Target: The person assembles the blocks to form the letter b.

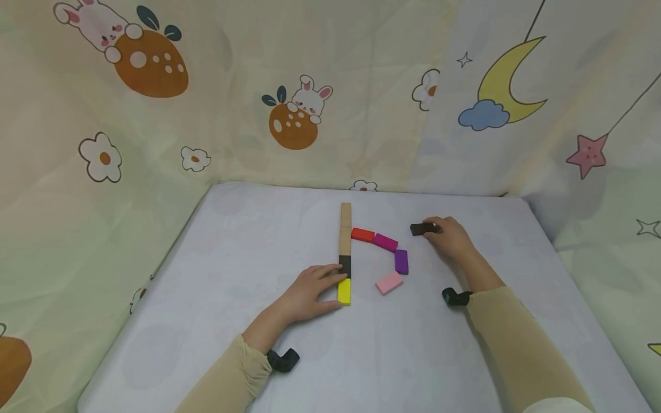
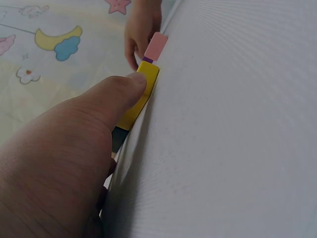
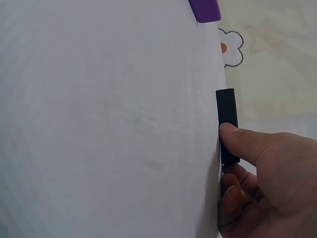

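A straight row of blocks runs away from me: two tan wooden blocks (image 1: pixel 345 228), a black one (image 1: pixel 345 265) and a yellow block (image 1: pixel 344 291) (image 2: pixel 142 94) nearest. My left hand (image 1: pixel 330 287) rests against the row's left side, fingers straight at the black piece and thumb (image 2: pixel 116 96) pressed on the yellow one. Right of the row curve a red block (image 1: pixel 362 234), a magenta block (image 1: pixel 385 242), a purple block (image 1: pixel 401 261) (image 3: pixel 205 9) and a pink block (image 1: pixel 389 283) (image 2: pixel 157 45). Farther right, my right hand (image 1: pixel 435 228) pinches a second black block (image 1: pixel 420 229) (image 3: pixel 227 119) lying on the table.
The table (image 1: pixel 237 258) is covered in white cloth. A cartoon-printed curtain (image 1: pixel 310 115) closes off the back and both sides. Small black wrist cameras (image 1: pixel 283 360) sit by each sleeve cuff.
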`<action>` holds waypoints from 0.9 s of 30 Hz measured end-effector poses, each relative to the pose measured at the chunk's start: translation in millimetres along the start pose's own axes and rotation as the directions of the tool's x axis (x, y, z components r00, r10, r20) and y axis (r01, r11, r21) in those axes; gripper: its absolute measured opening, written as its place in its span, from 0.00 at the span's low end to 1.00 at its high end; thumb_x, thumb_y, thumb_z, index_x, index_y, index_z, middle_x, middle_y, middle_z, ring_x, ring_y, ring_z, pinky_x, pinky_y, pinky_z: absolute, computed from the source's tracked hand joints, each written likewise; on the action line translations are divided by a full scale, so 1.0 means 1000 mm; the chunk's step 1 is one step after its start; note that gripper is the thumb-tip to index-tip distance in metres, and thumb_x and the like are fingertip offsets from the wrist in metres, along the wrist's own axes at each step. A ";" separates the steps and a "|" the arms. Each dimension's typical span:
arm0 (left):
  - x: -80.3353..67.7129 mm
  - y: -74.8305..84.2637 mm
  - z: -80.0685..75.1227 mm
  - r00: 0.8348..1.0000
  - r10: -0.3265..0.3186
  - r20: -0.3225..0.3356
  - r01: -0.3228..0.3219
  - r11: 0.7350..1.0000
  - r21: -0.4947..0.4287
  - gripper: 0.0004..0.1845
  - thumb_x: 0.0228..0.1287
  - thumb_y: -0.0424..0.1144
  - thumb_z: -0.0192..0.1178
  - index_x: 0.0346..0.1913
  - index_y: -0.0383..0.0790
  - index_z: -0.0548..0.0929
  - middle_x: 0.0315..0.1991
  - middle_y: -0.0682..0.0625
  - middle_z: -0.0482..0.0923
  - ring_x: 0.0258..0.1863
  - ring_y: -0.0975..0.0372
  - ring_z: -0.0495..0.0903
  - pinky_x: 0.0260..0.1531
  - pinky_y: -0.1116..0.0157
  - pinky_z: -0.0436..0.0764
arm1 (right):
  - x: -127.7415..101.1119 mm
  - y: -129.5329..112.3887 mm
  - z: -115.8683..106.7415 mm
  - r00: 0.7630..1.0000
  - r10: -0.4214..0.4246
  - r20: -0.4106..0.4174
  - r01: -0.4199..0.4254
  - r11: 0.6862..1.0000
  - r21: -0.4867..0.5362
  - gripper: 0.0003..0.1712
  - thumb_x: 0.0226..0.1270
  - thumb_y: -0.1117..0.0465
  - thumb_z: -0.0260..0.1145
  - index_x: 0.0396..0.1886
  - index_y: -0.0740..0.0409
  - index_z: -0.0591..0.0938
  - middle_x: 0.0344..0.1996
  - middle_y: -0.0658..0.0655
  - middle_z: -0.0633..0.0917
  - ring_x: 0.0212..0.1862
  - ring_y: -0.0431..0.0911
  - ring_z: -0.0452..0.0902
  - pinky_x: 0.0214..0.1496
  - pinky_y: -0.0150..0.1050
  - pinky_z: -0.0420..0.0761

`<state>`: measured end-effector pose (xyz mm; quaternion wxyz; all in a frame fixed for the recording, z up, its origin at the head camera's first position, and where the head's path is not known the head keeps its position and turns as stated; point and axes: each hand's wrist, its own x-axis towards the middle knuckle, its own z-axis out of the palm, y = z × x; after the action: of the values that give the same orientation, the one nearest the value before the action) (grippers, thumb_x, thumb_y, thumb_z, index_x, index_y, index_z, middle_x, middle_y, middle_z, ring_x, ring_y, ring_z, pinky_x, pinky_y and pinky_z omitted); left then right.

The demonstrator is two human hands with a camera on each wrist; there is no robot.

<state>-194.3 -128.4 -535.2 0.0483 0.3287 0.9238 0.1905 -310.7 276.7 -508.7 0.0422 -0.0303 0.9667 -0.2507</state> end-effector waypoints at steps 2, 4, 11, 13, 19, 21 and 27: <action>0.000 0.000 0.000 1.000 -0.002 0.003 0.002 1.000 -0.002 0.35 0.66 0.63 0.57 0.74 0.64 0.63 0.77 0.61 0.55 0.74 0.56 0.59 0.74 0.51 0.59 | -0.001 0.001 0.000 1.000 0.002 -0.001 -0.002 1.000 0.002 0.25 0.73 0.54 0.60 0.67 0.52 0.73 0.54 0.68 0.74 0.56 0.62 0.72 0.61 0.63 0.72; 0.000 0.001 0.000 1.000 -0.003 0.004 0.003 1.000 -0.003 0.35 0.66 0.62 0.58 0.74 0.64 0.63 0.77 0.60 0.55 0.74 0.56 0.59 0.74 0.51 0.59 | -0.002 0.000 0.000 1.000 0.005 -0.002 -0.005 1.000 0.008 0.24 0.73 0.53 0.60 0.66 0.52 0.74 0.54 0.67 0.75 0.57 0.62 0.72 0.61 0.63 0.72; 0.000 0.000 0.001 1.000 0.000 -0.001 0.001 1.000 0.015 0.35 0.66 0.63 0.57 0.74 0.65 0.63 0.77 0.61 0.55 0.73 0.56 0.60 0.74 0.52 0.59 | -0.009 0.002 -0.001 1.000 -0.001 -0.002 0.002 0.999 0.036 0.25 0.72 0.51 0.62 0.66 0.51 0.74 0.53 0.66 0.76 0.55 0.61 0.72 0.57 0.60 0.74; 0.000 0.000 0.002 1.000 0.003 -0.005 -0.003 1.000 0.016 0.35 0.66 0.63 0.57 0.74 0.64 0.64 0.77 0.60 0.55 0.74 0.56 0.60 0.74 0.52 0.59 | -0.012 0.002 -0.002 1.000 -0.014 -0.006 0.014 0.999 0.043 0.26 0.71 0.50 0.63 0.65 0.52 0.75 0.52 0.66 0.76 0.55 0.60 0.72 0.56 0.59 0.74; 0.000 0.001 0.002 1.000 0.006 -0.007 -0.006 1.000 0.020 0.35 0.66 0.63 0.57 0.74 0.64 0.63 0.77 0.61 0.55 0.74 0.57 0.59 0.75 0.52 0.59 | -0.023 0.000 -0.003 0.999 -0.032 0.004 0.031 0.999 0.041 0.25 0.70 0.50 0.65 0.64 0.50 0.76 0.49 0.63 0.77 0.52 0.58 0.73 0.51 0.54 0.75; 0.000 0.001 0.002 1.000 0.010 -0.010 -0.010 1.000 0.020 0.35 0.66 0.63 0.57 0.74 0.64 0.64 0.77 0.60 0.55 0.74 0.57 0.59 0.74 0.52 0.59 | -0.028 -0.001 -0.004 0.999 -0.031 0.008 0.030 0.999 0.042 0.25 0.69 0.50 0.65 0.64 0.50 0.76 0.49 0.62 0.77 0.51 0.57 0.73 0.49 0.53 0.76; 0.000 0.001 0.001 1.000 0.013 -0.017 -0.012 1.000 0.023 0.35 0.66 0.62 0.58 0.74 0.63 0.64 0.77 0.60 0.56 0.73 0.56 0.61 0.74 0.51 0.60 | -0.042 -0.002 -0.004 0.999 -0.051 0.010 0.050 0.997 0.054 0.27 0.68 0.46 0.67 0.63 0.49 0.77 0.48 0.61 0.78 0.49 0.55 0.73 0.45 0.47 0.75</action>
<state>-193.4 -127.2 -535.2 0.0353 0.3332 0.9242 0.1832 -269.2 280.2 -501.4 0.0422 -0.0551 0.9583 -0.2772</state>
